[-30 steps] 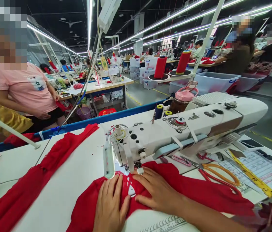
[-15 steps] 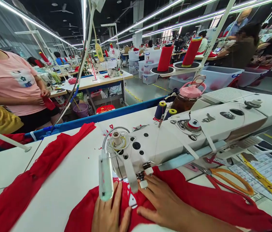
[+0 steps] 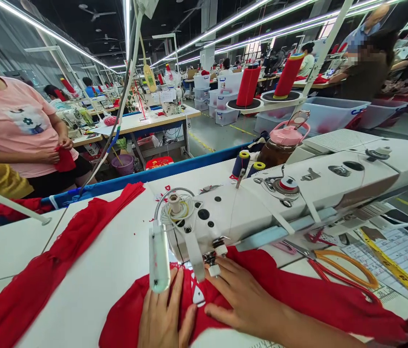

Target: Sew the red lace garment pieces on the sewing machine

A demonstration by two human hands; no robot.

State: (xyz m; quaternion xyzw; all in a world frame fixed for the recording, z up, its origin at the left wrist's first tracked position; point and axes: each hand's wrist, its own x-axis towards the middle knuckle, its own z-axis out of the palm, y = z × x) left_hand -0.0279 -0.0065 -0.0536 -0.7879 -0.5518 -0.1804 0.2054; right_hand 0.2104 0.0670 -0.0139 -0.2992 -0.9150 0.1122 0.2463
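Observation:
Red fabric lies under the head of a white sewing machine. My left hand rests flat on the cloth, fingers stretched toward the needle area, left of a white-and-red patterned patch. To the right of that patch, my right hand also presses the cloth, fingers spread, fingertips partly hidden behind the machine's presser parts. The needle itself cannot be made out. A small lamp hangs from the machine head just above my left fingers.
A long bunch of red fabric lies on the left of the table. Orange-handled scissors and a yellow tape measure lie at right. Behind the machine stand thread spools and a pink-lidded jug. A co-worker stands at left.
The red fabric has shifted slightly under the machine head, with both my hands still flat on it. The co-worker at left has raised and spread a red piece of cloth.

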